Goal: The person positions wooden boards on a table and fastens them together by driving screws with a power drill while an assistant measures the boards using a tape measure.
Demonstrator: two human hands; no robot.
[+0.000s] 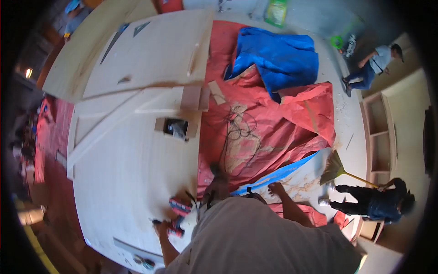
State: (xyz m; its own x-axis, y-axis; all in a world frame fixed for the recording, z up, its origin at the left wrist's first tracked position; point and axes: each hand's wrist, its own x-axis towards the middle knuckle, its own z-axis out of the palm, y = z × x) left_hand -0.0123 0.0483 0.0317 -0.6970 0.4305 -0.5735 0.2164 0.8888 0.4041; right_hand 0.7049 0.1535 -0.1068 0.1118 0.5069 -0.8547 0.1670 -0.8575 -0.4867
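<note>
My left hand (pixel 161 228) is at the lower edge of the large pale wooden panel (pixel 132 173), its fingers closed around the front of a red and black cordless drill (pixel 174 229). Just above it lies a second red and black power tool (pixel 180 206), partly blurred. My right hand (pixel 275 189) hangs out to the right of my body over the dusty floor and holds nothing; its fingers are loosely bent and apart. An open cardboard box (pixel 159 124) with a dark item and clear plastic inside sits on the panel.
A red tarp (pixel 278 123) with a tangled black cable (pixel 242 130) covers the floor, beside a blue tarp (pixel 278 57). One person (pixel 383 198) holds a broom (pixel 333 168) at right; another person (pixel 376 64) is farther back. Wooden shelves (pixel 379 132) line the wall.
</note>
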